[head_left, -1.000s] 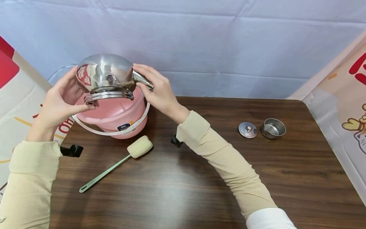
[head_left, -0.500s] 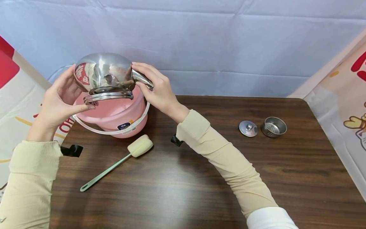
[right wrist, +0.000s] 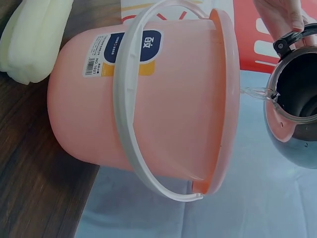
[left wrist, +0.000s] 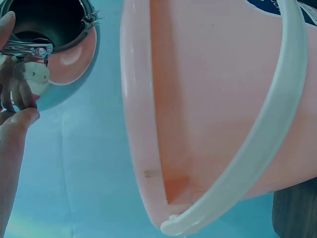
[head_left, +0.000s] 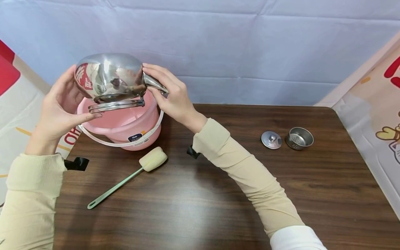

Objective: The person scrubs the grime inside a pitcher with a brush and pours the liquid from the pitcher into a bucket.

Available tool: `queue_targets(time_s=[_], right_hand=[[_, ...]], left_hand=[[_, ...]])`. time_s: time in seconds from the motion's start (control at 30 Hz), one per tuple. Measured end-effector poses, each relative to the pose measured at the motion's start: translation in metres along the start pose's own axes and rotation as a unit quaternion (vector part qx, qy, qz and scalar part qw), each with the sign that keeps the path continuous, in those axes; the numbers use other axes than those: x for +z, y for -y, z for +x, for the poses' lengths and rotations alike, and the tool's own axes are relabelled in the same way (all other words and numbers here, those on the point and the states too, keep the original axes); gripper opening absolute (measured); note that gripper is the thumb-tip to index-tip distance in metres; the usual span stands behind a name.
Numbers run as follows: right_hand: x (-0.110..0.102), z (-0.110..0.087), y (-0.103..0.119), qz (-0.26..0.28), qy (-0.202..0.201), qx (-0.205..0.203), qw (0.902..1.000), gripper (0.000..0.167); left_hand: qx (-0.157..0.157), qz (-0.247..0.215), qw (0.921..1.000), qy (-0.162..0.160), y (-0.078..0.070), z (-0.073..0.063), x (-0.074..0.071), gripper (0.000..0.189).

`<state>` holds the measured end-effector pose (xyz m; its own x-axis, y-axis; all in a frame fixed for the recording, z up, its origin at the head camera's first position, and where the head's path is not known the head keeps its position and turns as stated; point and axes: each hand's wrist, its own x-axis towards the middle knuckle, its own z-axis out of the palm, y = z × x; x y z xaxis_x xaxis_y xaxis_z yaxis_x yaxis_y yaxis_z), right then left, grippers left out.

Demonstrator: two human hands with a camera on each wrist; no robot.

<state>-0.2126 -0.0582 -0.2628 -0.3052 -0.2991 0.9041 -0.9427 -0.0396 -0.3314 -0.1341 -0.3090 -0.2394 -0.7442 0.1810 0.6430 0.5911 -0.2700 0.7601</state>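
A shiny metal kettle [head_left: 110, 74] is tipped mouth-down above a pink bucket [head_left: 150, 121]. My left hand [head_left: 56, 107] holds its left side, fingers round the body and thumb by the folded metal handle [head_left: 115, 105]. With the right hand [head_left: 173, 92] I grip the kettle's tapered spout [head_left: 153, 83] between thumb and fingers. A thin clear stream of water [right wrist: 256, 92] runs from the kettle's mouth toward the bucket in the right wrist view. The kettle's dark inside [left wrist: 47, 17] faces the left wrist camera.
In front of the bucket lies a sponge brush [head_left: 153, 159] with a green handle. Further right on the wooden table [head_left: 218, 201] are a small metal lid [head_left: 271, 140] and a perforated strainer cup [head_left: 299, 139]. A pale cloth [head_left: 225, 48] hangs behind.
The kettle has risen slightly and shifted a little left, with its base tilting further up. The left hand has moved left with it, while the right hand stays on the spout.
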Motion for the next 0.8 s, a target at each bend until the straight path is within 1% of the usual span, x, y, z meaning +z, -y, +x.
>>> queue_targets(time_s=[0.23,0.33,0.5,0.57,0.63,0.73,0.8], right_hand=[[-0.001,0.003,-0.001,0.004,-0.009,-0.019,0.9998,0.031],[0.0,0.003,-0.001,0.003,-0.009,-0.018,0.9998,0.031],[0.0,0.0,0.001,-0.01,0.003,-0.001,0.9999,0.031],[0.0,-0.002,0.001,-0.014,0.012,0.019,0.9996,0.032],[0.0,-0.004,0.001,-0.02,0.024,0.048,0.9984,0.034],[-0.001,-0.007,0.0,-0.038,0.043,0.091,0.9942,0.036],[-0.001,-0.007,-0.001,-0.055,0.054,0.107,0.9913,0.037]], left_hand=[[0.029,-0.022,0.9993,0.004,-0.001,0.001,0.002,0.098],[0.03,-0.015,0.9994,0.007,-0.002,0.001,0.001,0.098],[0.015,-0.003,0.9998,0.012,0.001,-0.002,-0.002,0.097],[0.004,-0.008,0.9999,0.013,0.004,-0.005,-0.004,0.096],[-0.017,-0.002,0.9998,0.007,0.006,-0.007,-0.005,0.095],[-0.061,0.019,0.9979,-0.008,0.007,-0.01,-0.007,0.094],[-0.09,0.024,0.9954,-0.019,0.008,-0.01,-0.007,0.093]])
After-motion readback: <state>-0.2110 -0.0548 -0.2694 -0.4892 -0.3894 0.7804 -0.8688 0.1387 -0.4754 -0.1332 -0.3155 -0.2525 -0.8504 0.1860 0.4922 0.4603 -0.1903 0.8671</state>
